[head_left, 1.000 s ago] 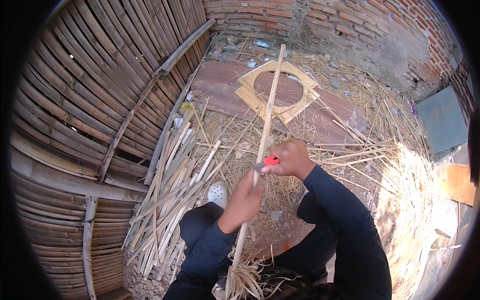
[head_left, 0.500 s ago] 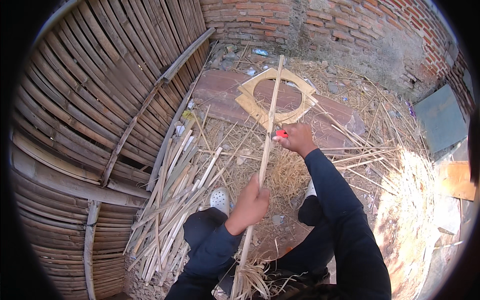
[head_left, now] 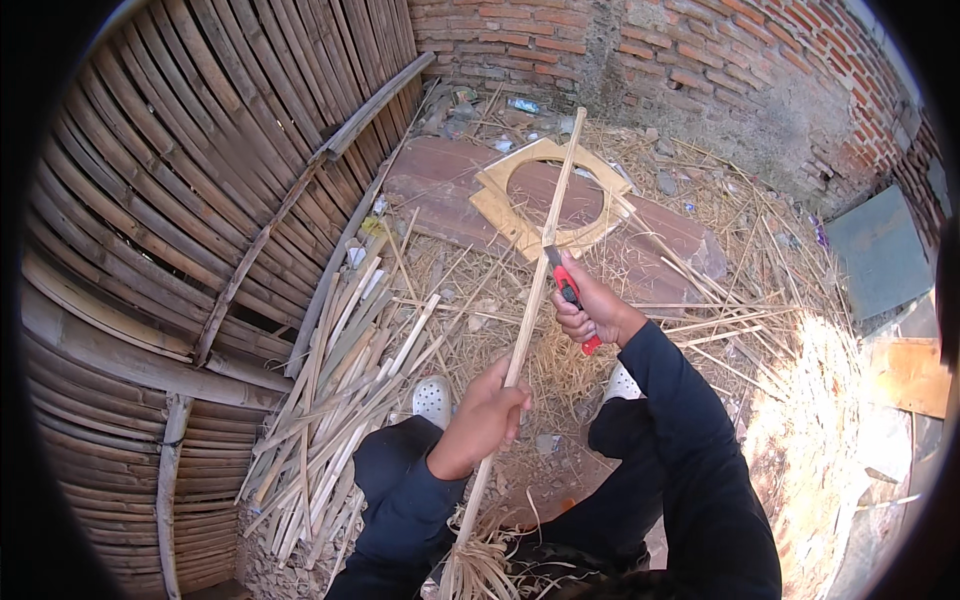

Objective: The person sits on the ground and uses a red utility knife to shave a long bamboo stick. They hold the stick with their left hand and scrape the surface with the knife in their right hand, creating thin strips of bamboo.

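My left hand [head_left: 482,415] is closed round a long pale bamboo strip [head_left: 530,315]. The strip slants from near my lap up and away over the ground. At its near end hangs a bunch of curled shavings [head_left: 482,572]. A red and black utility knife [head_left: 568,290] sits in my right hand [head_left: 595,305], fingers wrapped round the handle. The knife's dark tip lies against the strip, well beyond my left hand. Past the knife, the far part of the strip crosses over a yellowish board with a round hole [head_left: 510,218].
A pile of split bamboo strips [head_left: 335,410] lies left of my feet. Shavings cover the ground between my white clogs [head_left: 432,400]. The holed board rests on a reddish-brown panel [head_left: 425,190]. A bamboo slat wall [head_left: 150,190] stands left, a brick wall [head_left: 510,40] behind.
My right hand has turned, so the knife's red handle now shows along its length. The strip's far end has shifted slightly right. My left hand still grips it.
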